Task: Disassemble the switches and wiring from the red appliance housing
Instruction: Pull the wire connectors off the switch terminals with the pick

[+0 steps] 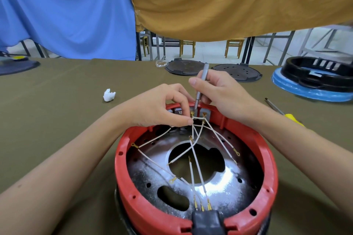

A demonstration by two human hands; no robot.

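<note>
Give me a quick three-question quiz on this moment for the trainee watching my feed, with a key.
1. True or false: the right hand holds a slim grey screwdriver with its tip down at the terminals on the far wall of the red housing.
2. What does the left hand pinch? A) the crumpled white tissue B) white wires near the terminals C) the yellow-handled tool
3. Fill in: the two dark round plates lie on the table ____ the housing, on the far side.

Key: 1 true; 2 B; 3 beyond.
</note>
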